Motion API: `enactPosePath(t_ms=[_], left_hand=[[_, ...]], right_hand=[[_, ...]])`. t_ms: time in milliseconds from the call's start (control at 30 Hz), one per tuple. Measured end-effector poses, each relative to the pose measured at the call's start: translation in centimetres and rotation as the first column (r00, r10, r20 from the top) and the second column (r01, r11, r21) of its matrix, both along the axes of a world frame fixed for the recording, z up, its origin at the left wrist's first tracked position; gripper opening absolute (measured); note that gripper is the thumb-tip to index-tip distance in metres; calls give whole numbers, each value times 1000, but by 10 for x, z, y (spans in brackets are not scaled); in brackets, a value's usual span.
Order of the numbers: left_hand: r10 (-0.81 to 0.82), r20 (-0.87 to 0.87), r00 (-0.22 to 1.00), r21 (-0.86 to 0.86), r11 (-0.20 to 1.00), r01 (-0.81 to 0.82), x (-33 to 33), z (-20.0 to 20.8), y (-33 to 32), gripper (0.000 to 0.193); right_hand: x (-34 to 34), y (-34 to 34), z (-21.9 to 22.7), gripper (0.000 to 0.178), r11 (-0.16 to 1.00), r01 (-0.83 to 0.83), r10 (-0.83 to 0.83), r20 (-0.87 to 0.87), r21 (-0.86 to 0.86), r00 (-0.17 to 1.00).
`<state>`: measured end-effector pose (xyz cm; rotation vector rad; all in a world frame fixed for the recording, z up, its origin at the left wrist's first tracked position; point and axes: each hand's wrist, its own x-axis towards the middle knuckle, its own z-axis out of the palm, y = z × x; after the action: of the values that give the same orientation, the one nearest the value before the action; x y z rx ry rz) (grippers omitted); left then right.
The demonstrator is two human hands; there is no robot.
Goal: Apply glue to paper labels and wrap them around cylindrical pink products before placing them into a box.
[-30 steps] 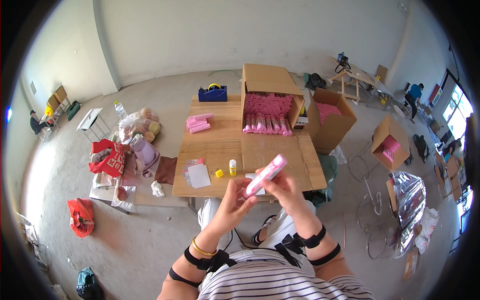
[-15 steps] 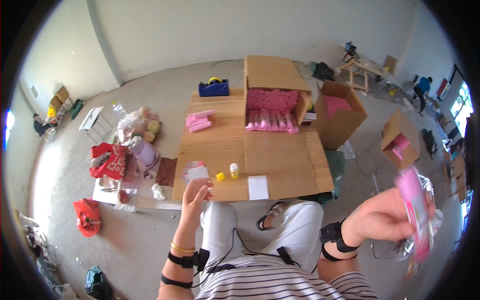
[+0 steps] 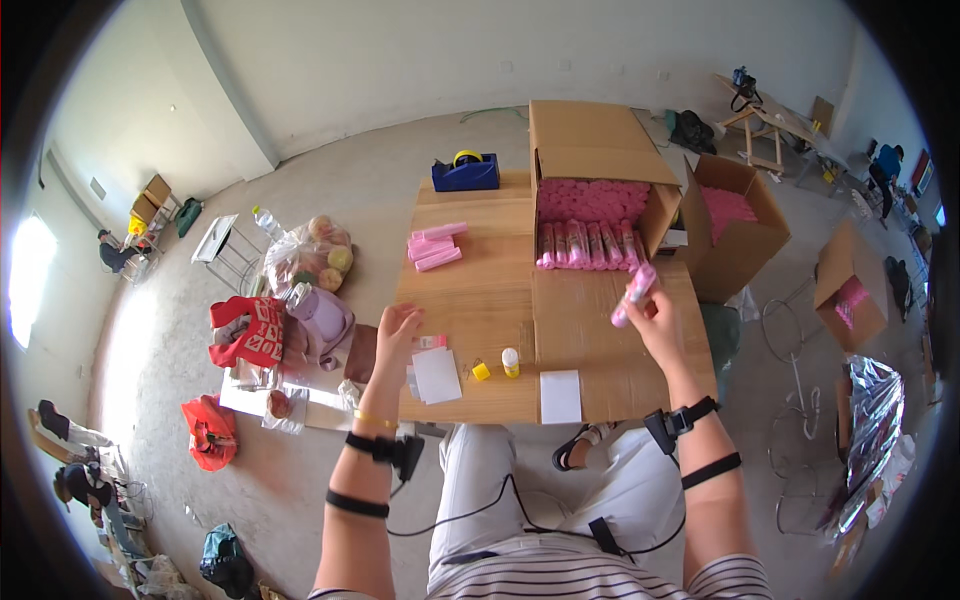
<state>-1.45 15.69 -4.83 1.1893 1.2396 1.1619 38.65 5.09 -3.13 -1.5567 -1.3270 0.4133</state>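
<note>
My right hand [image 3: 660, 322] is closed round a pink tube-shaped packet [image 3: 632, 298], tilted above the table's right part, just in front of the open cardboard box [image 3: 600, 130]. A row of similar pink packets [image 3: 590, 245] lies along that box's opening, with more pink pieces stacked behind. My left hand [image 3: 398, 332] hovers at the table's left edge with loosely bent fingers, thumb apart, nothing visible in them. Beside it lie white cards [image 3: 437, 376]. A small white-and-yellow bottle [image 3: 511, 362] stands uncapped-looking near a yellow cap [image 3: 481, 371]. A white card stack [image 3: 560, 397] lies at the front edge.
Several pink pieces [image 3: 436, 246] lie at the table's left, below a blue tape dispenser [image 3: 465, 172]. Another open carton [image 3: 735, 240] with pink contents stands right of the table. Bags, including a red one [image 3: 250, 332], and a lilac jug [image 3: 318, 318] crowd the left.
My right hand has brought the pink packet from the far right to over the table, near the box. My left hand has risen off the cards, its fingers more spread. The view has shifted.
</note>
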Motion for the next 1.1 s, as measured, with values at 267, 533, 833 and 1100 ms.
enactPosePath(t_ms=[267, 533, 833, 1100], left_hand=[[16, -826, 563, -49, 994, -99, -4, -82, 142, 49], [73, -991, 115, 94, 976, 194, 41, -98, 182, 48], [177, -975, -132, 146, 966, 214, 33, -117, 202, 40], [-96, -875, 475, -79, 995, 55, 30, -84, 172, 27]], right_hand=[[48, 98, -88, 39, 879, 173, -77, 226, -444, 971], [49, 183, -79, 23, 980, 192, -197, 211, 42, 957], [-14, 69, -70, 13, 946, -244, 177, -289, -214, 941], [-31, -5, -45, 17, 904, -246, 135, -313, -351, 940]])
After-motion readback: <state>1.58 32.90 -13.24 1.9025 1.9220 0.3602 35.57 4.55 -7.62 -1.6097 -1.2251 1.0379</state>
